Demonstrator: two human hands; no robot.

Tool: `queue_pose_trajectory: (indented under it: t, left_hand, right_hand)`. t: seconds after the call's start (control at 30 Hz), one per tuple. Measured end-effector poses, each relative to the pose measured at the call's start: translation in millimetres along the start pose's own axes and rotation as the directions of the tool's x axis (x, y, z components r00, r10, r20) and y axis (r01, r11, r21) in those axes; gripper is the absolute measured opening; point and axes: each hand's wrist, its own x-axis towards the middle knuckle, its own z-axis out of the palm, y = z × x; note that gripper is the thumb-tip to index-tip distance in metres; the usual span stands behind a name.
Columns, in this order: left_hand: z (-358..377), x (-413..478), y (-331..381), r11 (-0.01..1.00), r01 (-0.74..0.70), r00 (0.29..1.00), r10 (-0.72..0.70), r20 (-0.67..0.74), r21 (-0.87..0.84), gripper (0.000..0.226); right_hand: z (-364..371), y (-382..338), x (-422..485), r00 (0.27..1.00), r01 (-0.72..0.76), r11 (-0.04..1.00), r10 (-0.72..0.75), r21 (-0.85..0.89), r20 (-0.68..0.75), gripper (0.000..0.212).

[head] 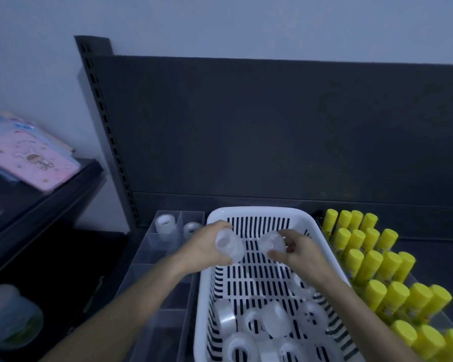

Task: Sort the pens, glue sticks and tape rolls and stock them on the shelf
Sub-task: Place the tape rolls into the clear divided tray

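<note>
Yellow-capped glue sticks [372, 262] stocked at 3 o'clock; left hand [207, 250] and right hand [298, 250] each grip a clear tape roll [229, 245], many remain in the white slotted basket [259, 211].

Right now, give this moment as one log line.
left hand: holds tape roll | right hand: holds second tape roll | both over white basket

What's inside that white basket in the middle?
Clear tape rolls lie at the near end of the white basket; its far floor is bare slots. The left hand and right hand each hold a roll above it. Anything beneath the right forearm is hidden.
</note>
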Motion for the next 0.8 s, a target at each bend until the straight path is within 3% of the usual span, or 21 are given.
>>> queue_pose_trajectory:
  t: [0.1,0.3,0.47,0.63,0.8]
  left_hand:
    - [-41.0,-15.7,-28.4,0.996,0.012,0.991,-0.023,-0.128,-0.084,0.043]
    - [-90.9,-42.9,-79.6,0.971,0.066,0.957,-0.126,-0.262,-0.228,0.043]
    - [-102.2,-45.5,-106.2,0.952,0.097,0.951,-0.175,-0.256,-0.290,0.040]
    - [-109.0,-37.9,-120.8,0.951,0.083,0.965,-0.152,-0.216,-0.296,0.031]
    - [-109.4,-26.9,-135.1,0.964,0.092,0.972,-0.141,-0.188,-0.251,0.035]
  right_hand:
    - [14.3,-30.2,19.2,0.996,0.090,0.996,-0.089,-0.029,0.030,0.050]
    - [60.4,-87.1,70.6,0.983,0.174,0.982,-0.170,-0.066,0.068,0.047]
    - [107.3,-114.2,105.7,0.979,0.195,0.947,-0.171,-0.256,0.115,0.029]
    - [134.1,-123.5,122.3,0.977,0.194,0.781,-0.100,-0.594,0.187,0.036]
    - [146.6,-124.3,125.5,0.980,0.192,0.680,-0.099,-0.708,0.170,0.036]
